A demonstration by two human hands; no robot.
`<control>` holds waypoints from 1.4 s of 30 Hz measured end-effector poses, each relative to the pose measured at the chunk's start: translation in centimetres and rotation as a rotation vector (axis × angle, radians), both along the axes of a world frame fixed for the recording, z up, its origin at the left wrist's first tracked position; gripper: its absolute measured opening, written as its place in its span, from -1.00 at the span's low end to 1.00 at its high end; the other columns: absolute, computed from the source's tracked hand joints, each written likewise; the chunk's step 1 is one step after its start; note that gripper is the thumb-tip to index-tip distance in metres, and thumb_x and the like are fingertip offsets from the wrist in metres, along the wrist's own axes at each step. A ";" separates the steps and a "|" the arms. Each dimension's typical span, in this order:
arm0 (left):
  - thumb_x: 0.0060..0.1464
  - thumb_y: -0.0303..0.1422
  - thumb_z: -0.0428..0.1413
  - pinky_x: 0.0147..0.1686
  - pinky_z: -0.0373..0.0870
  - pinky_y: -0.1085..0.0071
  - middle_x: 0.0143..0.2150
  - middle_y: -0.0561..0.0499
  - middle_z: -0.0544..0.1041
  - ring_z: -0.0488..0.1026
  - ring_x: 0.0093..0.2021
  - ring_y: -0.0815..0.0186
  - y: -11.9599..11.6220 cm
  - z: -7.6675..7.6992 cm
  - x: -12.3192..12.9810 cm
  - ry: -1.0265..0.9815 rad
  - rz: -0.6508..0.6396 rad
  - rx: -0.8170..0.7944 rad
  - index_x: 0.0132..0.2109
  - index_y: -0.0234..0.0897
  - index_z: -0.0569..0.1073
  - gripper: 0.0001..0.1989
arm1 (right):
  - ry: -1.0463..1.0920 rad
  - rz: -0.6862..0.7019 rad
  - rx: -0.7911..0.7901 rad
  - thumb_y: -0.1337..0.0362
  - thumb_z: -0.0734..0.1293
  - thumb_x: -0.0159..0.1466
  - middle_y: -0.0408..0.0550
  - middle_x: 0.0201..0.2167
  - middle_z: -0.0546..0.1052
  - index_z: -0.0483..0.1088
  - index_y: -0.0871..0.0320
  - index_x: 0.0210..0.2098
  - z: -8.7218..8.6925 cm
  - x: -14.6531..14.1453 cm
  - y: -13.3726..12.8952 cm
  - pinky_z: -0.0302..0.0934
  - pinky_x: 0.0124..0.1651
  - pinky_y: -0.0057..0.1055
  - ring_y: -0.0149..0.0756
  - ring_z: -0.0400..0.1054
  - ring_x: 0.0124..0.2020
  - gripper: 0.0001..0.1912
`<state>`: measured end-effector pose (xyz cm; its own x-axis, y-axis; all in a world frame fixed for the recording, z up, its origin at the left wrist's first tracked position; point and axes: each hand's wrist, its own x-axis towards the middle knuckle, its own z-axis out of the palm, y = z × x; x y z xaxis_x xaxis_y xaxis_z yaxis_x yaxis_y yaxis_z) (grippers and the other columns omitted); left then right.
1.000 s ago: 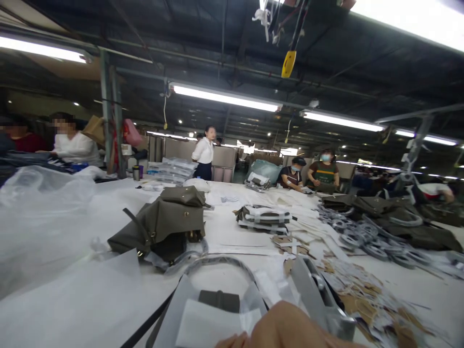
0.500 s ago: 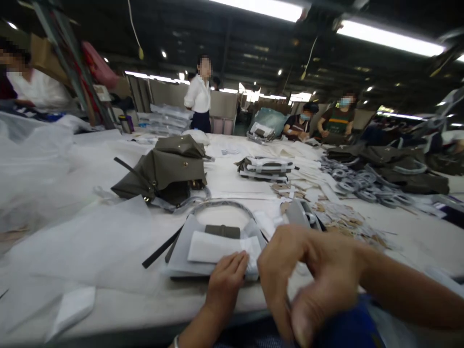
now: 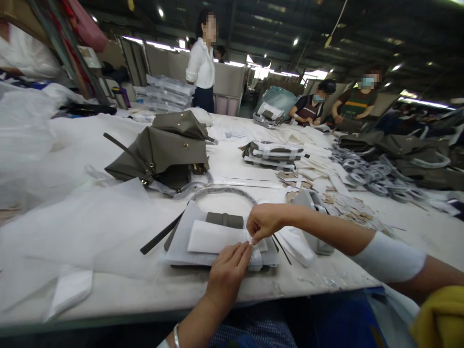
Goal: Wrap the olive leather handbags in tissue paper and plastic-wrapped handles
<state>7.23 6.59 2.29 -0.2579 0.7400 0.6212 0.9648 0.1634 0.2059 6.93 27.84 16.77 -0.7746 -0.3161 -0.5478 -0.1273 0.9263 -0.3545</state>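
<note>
A flat olive-green handbag lies before me, mostly hidden under a translucent sheet [image 3: 177,249]; its tab [image 3: 221,220] shows at the top. Over it is a folded white paper [image 3: 210,237]. The plastic-wrapped handle [image 3: 226,190] arches behind, and a dark strap [image 3: 159,237] sticks out left. My left hand [image 3: 230,268] rests flat on the paper's lower right, fingers stretched and together. Just beyond its fingertips my right hand [image 3: 266,222] is closed in a pinch at the bag's right side; what it holds is hidden. Clear plastic or tape [image 3: 255,259] shows below.
A grey tape dispenser [image 3: 317,241] stands right of the bag. Olive bags [image 3: 174,150] lie at left, a wrapped stack [image 3: 273,154] farther back. Paper scraps [image 3: 348,210] and wrapped rings [image 3: 369,174] are at right. Loose sheets [image 3: 90,227] cover the left. People [image 3: 203,67] are across the table.
My right hand has moved forward and left, from close to the camera onto the bag's right side beside my left fingertips. The left hand stays on the paper. The view has tilted down.
</note>
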 end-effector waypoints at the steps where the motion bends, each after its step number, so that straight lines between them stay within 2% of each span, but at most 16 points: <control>1: 0.24 -0.50 0.07 0.04 0.49 0.21 0.11 -0.08 0.54 0.49 0.06 0.17 0.0 0.0 0.0 0.000 0.001 -0.001 0.19 -0.27 0.41 -0.61 | -0.015 0.024 0.022 0.13 0.45 0.13 -0.15 -0.46 0.60 0.61 0.17 -0.31 -0.2 -0.5 -0.1 0.04 -0.44 -0.52 -0.47 0.31 -0.51 -0.76; 6: 0.26 -0.50 0.02 0.01 0.51 0.20 0.11 -0.06 0.55 0.50 0.04 0.15 0.0 0.0 0.0 0.011 -0.003 0.025 0.15 -0.30 0.43 -0.66 | -0.072 0.099 0.056 0.18 0.47 0.11 -0.17 -0.48 0.59 0.62 0.18 -0.32 -0.2 -2.0 -0.2 0.01 -0.45 -0.52 -0.48 0.27 -0.53 -0.79; 11: 0.29 -0.48 0.01 0.04 0.49 0.19 0.14 -0.07 0.53 0.49 0.06 0.14 0.0 -0.2 0.0 0.002 -0.009 0.007 0.15 -0.31 0.43 -0.68 | -0.184 0.015 -0.040 0.13 0.50 0.10 -0.18 -0.53 0.57 0.61 0.22 -0.33 1.8 -0.8 -0.2 0.04 -0.45 -0.52 -0.49 0.27 -0.56 -0.73; 14: 0.29 -0.45 0.02 0.04 0.49 0.20 0.14 -0.10 0.53 0.49 0.07 0.14 -0.1 -0.2 -0.1 -0.006 -0.012 -0.002 0.15 -0.32 0.43 -0.68 | -0.263 0.029 -0.046 0.12 0.52 0.09 -0.19 -0.52 0.58 0.62 0.19 -0.33 2.4 -0.1 -0.6 0.05 -0.45 -0.52 -0.48 0.31 -0.55 -0.74; 16: 0.28 -0.46 0.03 0.03 0.49 0.20 0.14 -0.11 0.53 0.49 0.07 0.14 -0.1 -0.1 -0.1 -0.004 -0.018 -0.006 0.15 -0.33 0.42 -0.68 | -0.215 0.082 0.017 0.15 0.51 0.10 -0.18 -0.50 0.59 0.62 0.17 -0.33 2.0 -0.3 -1.0 0.03 -0.45 -0.51 -0.47 0.31 -0.54 -0.77; 21: 0.30 -0.47 0.00 0.06 0.47 0.22 0.12 -0.08 0.55 0.49 0.07 0.16 -0.1 0.2 -0.1 0.009 -0.007 0.010 0.14 -0.31 0.43 -0.69 | 0.022 0.234 0.231 0.15 0.48 0.14 -0.11 -0.42 0.63 0.63 0.08 -0.31 -0.1 -2.1 -1.8 -0.06 -0.47 -0.45 -0.39 0.34 -0.49 -0.83; 26: 0.30 -0.47 -0.01 0.04 0.48 0.22 0.09 -0.12 0.55 0.49 0.05 0.17 0.0 0.3 0.0 0.007 -0.015 0.029 0.12 -0.36 0.44 -0.70 | 0.041 0.263 0.389 0.09 0.49 0.11 -0.09 -0.39 0.64 0.62 0.02 -0.30 -1.2 -2.8 -2.3 -0.06 -0.45 -0.45 -0.31 0.42 -0.40 -0.80; 29: 0.29 -0.48 -0.01 0.05 0.46 0.23 0.08 -0.12 0.55 0.49 0.03 0.19 0.0 0.5 0.0 -0.003 -0.005 0.003 0.19 -0.34 0.39 -0.65 | 0.066 0.275 0.463 0.13 0.49 0.11 -0.06 -0.36 0.64 0.62 0.04 -0.28 -1.4 -2.7 -2.6 -0.03 -0.44 -0.44 -0.26 0.46 -0.36 -0.80; 33: 0.30 -0.47 0.01 0.04 0.45 0.23 0.17 -0.09 0.49 0.47 0.06 0.18 -0.2 0.7 0.0 0.025 -0.002 -0.023 0.22 -0.24 0.38 -0.62 | 0.092 0.277 0.484 0.13 0.49 0.09 -0.06 -0.37 0.64 0.63 0.07 -0.30 -1.6 -3.2 -3.0 0.02 -0.42 -0.44 -0.25 0.46 -0.36 -0.79; 37: 0.32 -0.44 -0.02 0.03 0.45 0.23 0.18 -0.01 0.50 0.45 0.08 0.18 -0.4 0.3 0.0 0.054 -0.025 -0.006 0.18 -0.21 0.42 -0.66 | 0.040 0.257 0.520 0.00 0.54 -0.01 -0.04 -0.42 0.63 0.62 0.10 -0.35 -2.3 -4.4 -2.7 0.04 -0.41 -0.44 -0.22 0.46 -0.37 -0.66; 39: 0.33 -0.43 -0.02 0.03 0.45 0.24 0.15 0.02 0.52 0.46 0.08 0.18 -0.4 0.0 0.0 0.046 -0.023 -0.006 0.19 -0.19 0.41 -0.66 | 0.050 0.231 0.530 -0.10 0.53 -0.07 -0.02 -0.46 0.61 0.61 0.12 -0.38 -2.8 -5.0 -1.9 0.06 -0.39 -0.43 -0.20 0.46 -0.39 -0.56; 42: 0.31 -0.42 0.01 0.04 0.45 0.23 0.17 0.02 0.51 0.46 0.09 0.16 -0.3 -0.5 0.0 0.035 -0.029 -0.005 0.20 -0.19 0.41 -0.65 | 0.077 0.125 0.476 -0.17 0.52 -0.10 -0.06 -0.47 0.60 0.60 0.09 -0.40 -3.8 -5.6 0.4 0.08 -0.35 -0.43 -0.22 0.44 -0.39 -0.52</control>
